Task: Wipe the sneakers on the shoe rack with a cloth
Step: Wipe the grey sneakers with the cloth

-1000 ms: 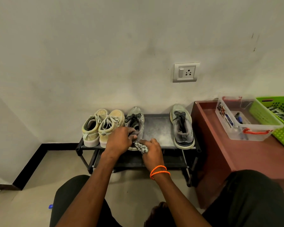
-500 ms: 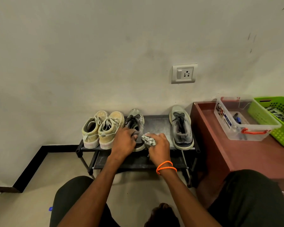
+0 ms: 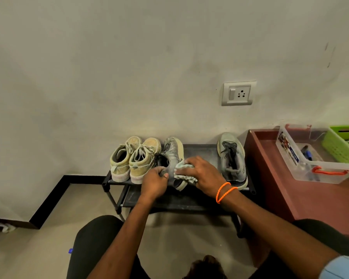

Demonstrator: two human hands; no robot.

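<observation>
A black two-tier shoe rack (image 3: 199, 152) stands against the wall. On its top shelf sit a pair of beige sneakers (image 3: 135, 160) at the left, a grey sneaker (image 3: 172, 152) in the middle and its mate (image 3: 232, 160) at the right. The middle grey sneaker is tipped onto its side. My left hand (image 3: 154, 183) grips its heel end. My right hand (image 3: 203, 172) holds a crumpled pale cloth (image 3: 184, 173) against the sneaker's right side. An orange band circles my right wrist.
A dark red low table (image 3: 302, 194) stands right of the rack, carrying a clear plastic box (image 3: 310, 158) and a green basket (image 3: 345, 146). A wall socket (image 3: 238, 93) is above the rack. My knees are near the bottom edge.
The middle grey sneaker has been tipped from upright onto its side. My right hand with the cloth has moved from the sneaker's heel up onto its side.
</observation>
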